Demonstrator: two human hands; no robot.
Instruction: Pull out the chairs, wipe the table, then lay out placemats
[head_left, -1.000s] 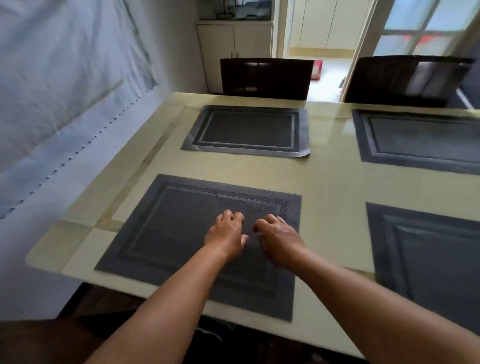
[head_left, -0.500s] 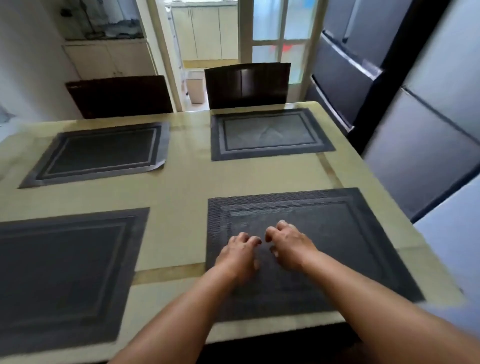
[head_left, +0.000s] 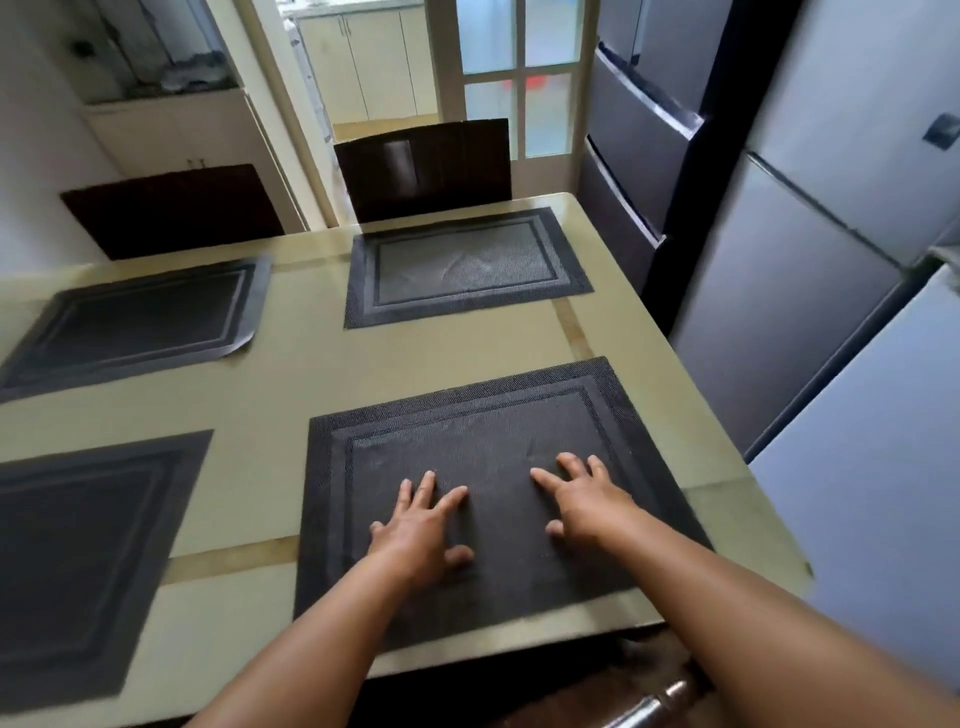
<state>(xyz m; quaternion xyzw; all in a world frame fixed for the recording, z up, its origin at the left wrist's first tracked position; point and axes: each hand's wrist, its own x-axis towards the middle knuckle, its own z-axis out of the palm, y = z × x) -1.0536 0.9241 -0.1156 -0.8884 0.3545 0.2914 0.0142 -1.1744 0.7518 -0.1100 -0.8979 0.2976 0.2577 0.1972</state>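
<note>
So half a second back your fingers were bunched up close together on this mat, and now you're spreading them out flat. Your left hand (head_left: 422, 530) and right hand (head_left: 584, 501) are both pressing down on the near-right placemat (head_left: 467, 441), fingers wide apart, gripping nothing, just smoothing it against the desk (head_left: 291, 384). Looks like you're finishing the layout step, since the other three placemats (head_left: 462, 265) are already lying further out, with two chairs (head_left: 457, 166) behind the far edge.

Beige table (head_left: 291, 384) bears four dark placemats (head_left: 467, 415).
</note>
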